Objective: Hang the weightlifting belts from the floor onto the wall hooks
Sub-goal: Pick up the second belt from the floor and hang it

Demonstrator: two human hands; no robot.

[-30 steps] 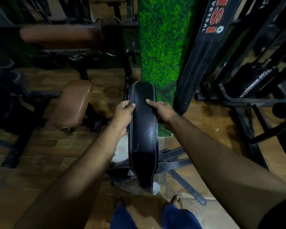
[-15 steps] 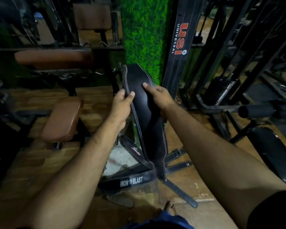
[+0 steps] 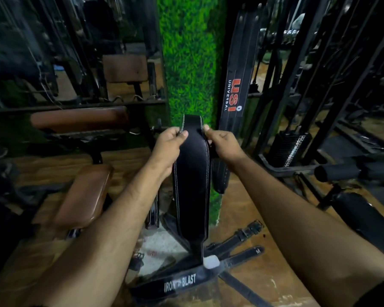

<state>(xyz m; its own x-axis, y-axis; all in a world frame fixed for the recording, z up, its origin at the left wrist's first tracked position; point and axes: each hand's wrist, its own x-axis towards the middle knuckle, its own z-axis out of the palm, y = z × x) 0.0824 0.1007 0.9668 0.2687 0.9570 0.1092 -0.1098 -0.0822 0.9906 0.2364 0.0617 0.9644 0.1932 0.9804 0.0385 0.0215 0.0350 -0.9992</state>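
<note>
A wide black leather belt point(image 3: 192, 180) with white stitching hangs upright in front of me. My left hand point(image 3: 167, 145) pinches its upper left edge and my right hand point(image 3: 223, 145) grips its upper right edge. The belt's lower end reaches down to a white tab near the floor. Below it lies a black belt lettered IRON BLAST point(image 3: 180, 284), crossed by narrower straps point(image 3: 237, 237). A long black belt lettered USI UNIVERSAL point(image 3: 236, 85) hangs on the wall beside the green grass panel point(image 3: 187, 63). No hook is visible.
Brown padded benches point(image 3: 82, 193) stand at left on the wooden floor. Black machine frames and a weight stack point(image 3: 289, 147) fill the right side. A black padded seat point(image 3: 368, 218) and roller sit at far right.
The view has tilted upward and both hands have lifted the belt higher, straightening it from a leftward tilt. More of the hanging USI belt and wall shows now.
</note>
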